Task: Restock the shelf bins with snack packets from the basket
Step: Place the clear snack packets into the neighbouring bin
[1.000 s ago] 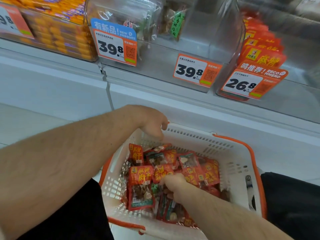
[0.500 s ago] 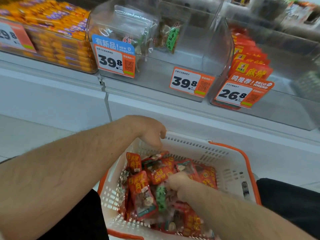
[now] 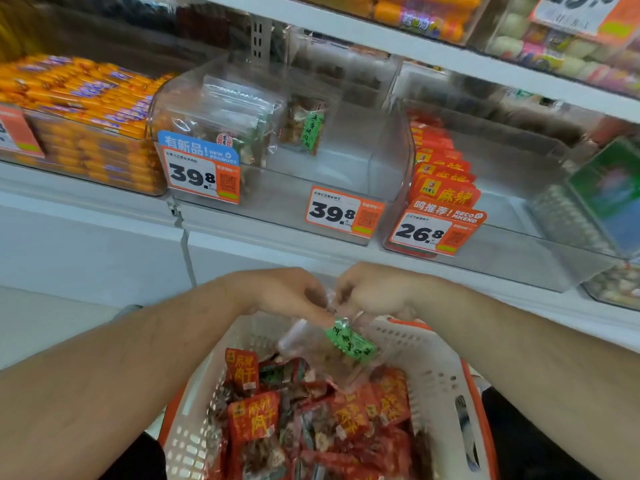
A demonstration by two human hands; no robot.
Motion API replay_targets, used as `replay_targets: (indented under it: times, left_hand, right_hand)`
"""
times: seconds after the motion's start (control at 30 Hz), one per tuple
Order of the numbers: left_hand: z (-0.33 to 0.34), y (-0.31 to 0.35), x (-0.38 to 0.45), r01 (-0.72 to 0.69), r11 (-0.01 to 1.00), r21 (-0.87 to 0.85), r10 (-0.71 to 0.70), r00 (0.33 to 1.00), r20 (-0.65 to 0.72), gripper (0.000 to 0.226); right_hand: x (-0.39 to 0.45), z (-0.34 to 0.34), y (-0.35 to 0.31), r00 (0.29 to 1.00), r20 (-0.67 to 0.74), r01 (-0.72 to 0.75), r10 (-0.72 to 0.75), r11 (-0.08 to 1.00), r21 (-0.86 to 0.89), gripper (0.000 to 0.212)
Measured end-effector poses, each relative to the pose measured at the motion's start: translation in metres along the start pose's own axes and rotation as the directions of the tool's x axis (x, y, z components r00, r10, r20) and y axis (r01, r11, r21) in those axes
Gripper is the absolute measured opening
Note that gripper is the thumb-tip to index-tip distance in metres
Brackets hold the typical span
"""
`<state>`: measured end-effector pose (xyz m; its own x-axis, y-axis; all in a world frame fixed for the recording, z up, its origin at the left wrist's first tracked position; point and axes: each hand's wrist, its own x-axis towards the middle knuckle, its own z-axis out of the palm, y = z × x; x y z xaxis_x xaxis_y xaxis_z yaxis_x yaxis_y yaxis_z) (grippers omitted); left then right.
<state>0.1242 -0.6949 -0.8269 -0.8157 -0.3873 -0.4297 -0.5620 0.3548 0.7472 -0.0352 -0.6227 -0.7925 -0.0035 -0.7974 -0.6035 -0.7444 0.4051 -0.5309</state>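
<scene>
Now green-label packet pinched between both hands' fingers.

The single head-worn camera looks forward and down from close range. Both hands sit centre frame, the basket beneath them, shelf bins beyond.
</scene>
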Motion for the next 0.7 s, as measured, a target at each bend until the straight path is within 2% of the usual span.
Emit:
replay_targets:
  times: [0.07, 0.13, 0.23, 0.27, 0.37, 0.43, 0.5, 0.57, 0.63, 0.67, 0.7]
  left_hand:
    - [-0.004, 0.002, -0.003, -0.027, 0.987, -0.156, 0.021, 0.999, -0.038, 0.017]
    - [-0.012, 0.005, -0.007, -0.053, 0.958, -0.283, 0.016, 0.991, -0.132, 0.015]
    - [-0.029, 0.012, -0.017, -0.107, 0.931, -0.350, 0.015, 0.967, -0.255, 0.019]
    - [-0.033, 0.015, -0.021, -0.125, 0.929, -0.348, 0.025, 0.960, -0.280, 0.020]
    - [-0.043, 0.025, -0.034, -0.193, 0.928, -0.319, 0.075, 0.935, -0.347, 0.014]
    - [-0.048, 0.030, -0.043, -0.193, 0.954, -0.228, 0.094, 0.918, -0.385, 0.012]
    - [-0.052, 0.033, -0.049, -0.163, 0.984, -0.075, 0.111, 0.882, -0.457, 0.019]
    - [-0.056, 0.037, -0.054, -0.150, 0.989, 0.005, 0.129, 0.835, -0.535, 0.026]
    - [-0.060, 0.042, -0.058, -0.219, 0.975, -0.036, 0.143, 0.746, -0.651, 0.017]
    - [-0.064, 0.042, -0.058, -0.260, 0.964, -0.063, 0.130, 0.661, -0.739, 0.013]
    - [-0.068, 0.042, -0.058, -0.309, 0.948, -0.080, 0.108, 0.546, -0.830, 0.012]
  right_hand:
    - [-0.003, -0.006, -0.004, 0.997, -0.053, 0.062, -0.054, 0.981, 0.182, 0.018]
    - [-0.007, -0.008, -0.007, 0.990, -0.106, 0.122, -0.095, 0.953, 0.279, 0.016]
    - [-0.017, -0.009, -0.009, 0.978, -0.153, 0.193, -0.140, 0.882, 0.430, 0.012]
    - [-0.020, -0.009, -0.008, 0.970, -0.181, 0.222, -0.159, 0.883, 0.414, 0.012]
    - [-0.027, -0.009, -0.010, 0.926, -0.281, 0.304, -0.253, 0.940, 0.153, 0.019]
    - [-0.028, -0.005, -0.015, 0.890, -0.333, 0.340, -0.312, 0.940, 0.027, 0.020]
    - [-0.025, 0.000, -0.020, 0.875, -0.353, 0.361, -0.331, 0.932, 0.021, 0.017]
    - [-0.025, 0.001, -0.029, 0.882, -0.382, 0.347, -0.277, 0.930, 0.126, 0.012]
    - [-0.025, -0.002, -0.037, 0.917, -0.360, 0.297, -0.174, 0.899, 0.322, 0.011]
    - [-0.025, -0.005, -0.041, 0.942, -0.312, 0.256, -0.125, 0.868, 0.426, 0.014]
    - [-0.026, -0.009, -0.044, 0.961, -0.263, 0.216, -0.086, 0.827, 0.520, 0.019]
